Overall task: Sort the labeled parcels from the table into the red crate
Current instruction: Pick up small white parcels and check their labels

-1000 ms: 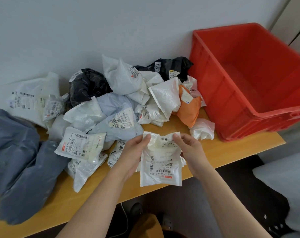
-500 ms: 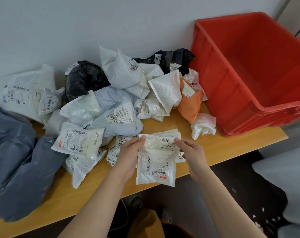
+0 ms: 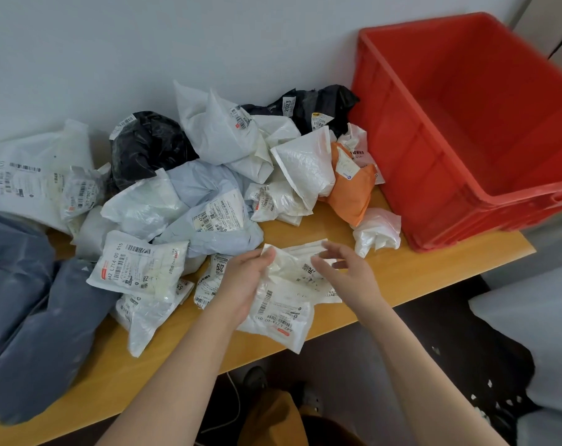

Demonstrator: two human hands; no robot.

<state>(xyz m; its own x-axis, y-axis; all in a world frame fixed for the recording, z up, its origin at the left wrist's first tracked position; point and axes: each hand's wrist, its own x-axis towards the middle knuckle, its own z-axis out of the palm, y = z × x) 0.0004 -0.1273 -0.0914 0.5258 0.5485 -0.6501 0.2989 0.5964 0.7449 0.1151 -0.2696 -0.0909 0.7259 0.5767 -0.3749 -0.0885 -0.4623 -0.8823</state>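
The wooden table [image 3: 402, 275] fills the middle of the view, its near edge running from 8 o'clock up to 3 o'clock; its left end is cut off by the frame. The red crate [image 3: 434, 175] stands at 2 o'clock on the table's right end, its far and right sides cut off, its floor bare where it shows. At 9 o'clock two large grey bags [image 3: 19, 304] slump over the table's left part and run off the frame.

The heap of parcels [image 3: 209, 181] lies from 10 to 1 o'clock against the wall: white, black, pale blue and one orange parcel [image 3: 350, 194] beside the crate. They overlap, so many labels are folded under or only partly seen, and the print is too blurred to read fully. A crumpled white bag [image 3: 378, 231] sits alone at 3 o'clock of centre, near the crate's corner.

The white labeled parcel [image 3: 284, 304] is just below centre, over the table's near edge, barcode label up and upside down to the camera. The left hand [image 3: 244, 284] grips its left upper corner, fingers curled round the plastic. The right hand [image 3: 347, 272] is motion-blurred at its upper right, fingers loosely bent; whether they pinch the parcel cannot be told.
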